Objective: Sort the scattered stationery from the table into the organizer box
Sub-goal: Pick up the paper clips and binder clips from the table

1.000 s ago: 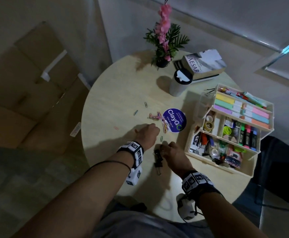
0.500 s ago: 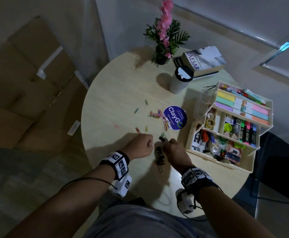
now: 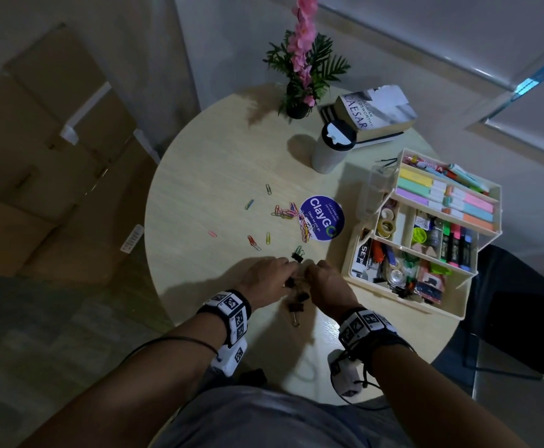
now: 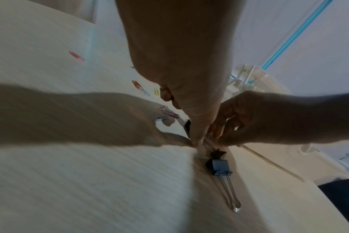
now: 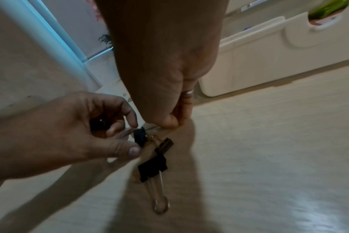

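Several black binder clips [image 3: 296,307] lie near the table's front edge. One more binder clip [image 3: 298,255] sits just beyond my hands. My left hand [image 3: 291,273] holds black clips in its curled palm [image 5: 98,124] and pinches another black clip [image 5: 139,138] between thumb and forefinger. My right hand [image 3: 311,268] meets it from the right, its fingertips [image 5: 170,123] pinched at that clip's wire handles. A large binder clip [image 5: 153,168] lies flat below both hands. Coloured paper clips [image 3: 293,215] are scattered further out. The cream organizer box [image 3: 403,302] stands open at the right.
A round blue sticker [image 3: 321,218] lies beside the paper clips. At the back stand a lidded cup [image 3: 332,150], a book [image 3: 377,111] and a potted pink flower [image 3: 303,76]. The box's tiers are full of markers, tape and small items. Cardboard boxes [image 3: 53,156] sit left of the table.
My left hand has drawn back from the paper clips toward me and to the right. It now meets my right hand over the binder clips.
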Motion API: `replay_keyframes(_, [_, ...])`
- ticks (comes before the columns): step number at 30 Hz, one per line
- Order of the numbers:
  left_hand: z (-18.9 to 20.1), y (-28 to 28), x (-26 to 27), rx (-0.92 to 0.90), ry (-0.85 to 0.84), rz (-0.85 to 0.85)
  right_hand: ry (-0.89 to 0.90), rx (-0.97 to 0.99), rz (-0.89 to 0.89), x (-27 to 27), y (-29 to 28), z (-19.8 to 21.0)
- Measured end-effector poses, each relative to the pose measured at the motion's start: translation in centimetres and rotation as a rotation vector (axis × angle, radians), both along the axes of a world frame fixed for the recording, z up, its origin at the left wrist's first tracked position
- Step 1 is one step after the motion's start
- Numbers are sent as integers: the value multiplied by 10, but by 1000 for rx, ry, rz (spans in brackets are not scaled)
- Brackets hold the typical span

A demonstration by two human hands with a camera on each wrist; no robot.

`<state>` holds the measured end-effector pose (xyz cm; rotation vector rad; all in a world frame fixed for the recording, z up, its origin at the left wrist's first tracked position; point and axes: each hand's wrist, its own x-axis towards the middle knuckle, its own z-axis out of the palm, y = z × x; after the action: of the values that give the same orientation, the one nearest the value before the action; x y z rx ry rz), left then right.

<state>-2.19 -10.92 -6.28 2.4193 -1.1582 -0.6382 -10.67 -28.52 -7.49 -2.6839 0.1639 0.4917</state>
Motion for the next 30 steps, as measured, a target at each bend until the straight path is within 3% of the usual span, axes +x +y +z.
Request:
replay_keyframes(5, [0,2,-2,34,-19,21,-83,57,-99,15,7,5])
replay_keyframes(9, [0,8,-4,60,83,80,-88,69,-163,29,11,1])
replay_keyframes(17, [11,28,-1,-79,276,207,-72,21,-237,40,15,-15])
replay_keyframes(23, [17,32,3,-130,309,279,-90,68,-339,43,16,-11])
replay_keyframes(30, [25,26,4,-229,327,367,-250,306,-313,10,0,36])
